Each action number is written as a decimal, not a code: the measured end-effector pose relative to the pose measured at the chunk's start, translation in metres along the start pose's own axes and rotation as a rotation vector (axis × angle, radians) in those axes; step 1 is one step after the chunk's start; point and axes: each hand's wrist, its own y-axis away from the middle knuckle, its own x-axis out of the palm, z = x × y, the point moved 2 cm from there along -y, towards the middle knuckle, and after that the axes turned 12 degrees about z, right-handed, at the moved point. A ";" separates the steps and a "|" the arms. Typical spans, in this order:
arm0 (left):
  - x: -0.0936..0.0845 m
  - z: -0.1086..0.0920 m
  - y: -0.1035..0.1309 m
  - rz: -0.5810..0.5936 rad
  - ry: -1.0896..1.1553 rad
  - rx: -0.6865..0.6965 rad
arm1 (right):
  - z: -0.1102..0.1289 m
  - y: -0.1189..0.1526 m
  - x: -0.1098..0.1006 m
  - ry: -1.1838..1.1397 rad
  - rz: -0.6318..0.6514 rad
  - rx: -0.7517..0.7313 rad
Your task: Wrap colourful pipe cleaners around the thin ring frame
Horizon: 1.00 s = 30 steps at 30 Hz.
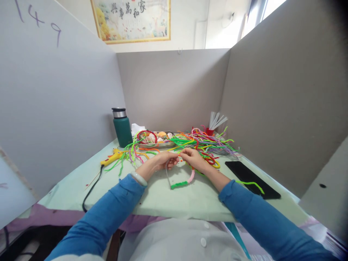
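A thin grey headband hangs from my hands above the table, partly wrapped in fuzzy green and pink pipe cleaner; its left stretch is bare. My left hand is closed around the band's upper part, its fingers curled. Close beside it, my right hand pinches a short orange piece of pipe cleaner against the band. The fingertips of both hands nearly meet, and they hide part of the band there.
Behind my hands lie a heap of coloured pipe cleaners and a metal tray of small pieces. A green bottle and a yellow glue gun with a black cord are left. White sticks stand at back right; a black mat lies right.
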 end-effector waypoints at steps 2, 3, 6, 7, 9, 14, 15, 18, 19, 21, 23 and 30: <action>0.001 -0.001 0.001 0.005 -0.002 0.000 | 0.001 0.000 0.000 -0.002 0.001 0.004; 0.002 -0.001 0.002 0.006 -0.004 0.002 | 0.001 0.000 0.000 -0.002 0.002 0.007; 0.003 -0.002 0.003 0.004 -0.014 0.011 | 0.000 0.000 0.000 -0.003 0.005 0.010; 0.003 -0.002 0.003 0.005 -0.016 0.012 | -0.001 0.000 0.000 -0.004 0.007 0.008; 0.001 0.000 0.002 0.010 -0.016 0.011 | -0.002 0.000 0.000 -0.005 0.014 0.002; -0.002 0.002 0.000 -0.001 -0.037 0.024 | -0.003 0.000 0.001 0.006 0.015 0.006; -0.002 0.002 0.001 -0.007 -0.048 0.022 | -0.003 0.000 0.001 0.005 0.014 0.007; -0.001 0.002 0.001 -0.013 -0.074 0.015 | -0.001 0.001 0.001 0.002 0.011 0.006; -0.001 0.002 0.001 -0.012 -0.080 0.017 | -0.001 0.001 0.001 0.005 0.011 0.006; -0.001 0.002 0.001 -0.006 -0.089 0.021 | -0.001 0.002 0.001 0.015 0.013 0.005; -0.002 0.003 0.001 -0.006 -0.092 0.027 | -0.001 0.002 0.000 0.028 0.017 0.000; 0.000 0.002 0.002 -0.020 -0.103 0.007 | -0.001 0.003 0.000 0.036 0.018 -0.006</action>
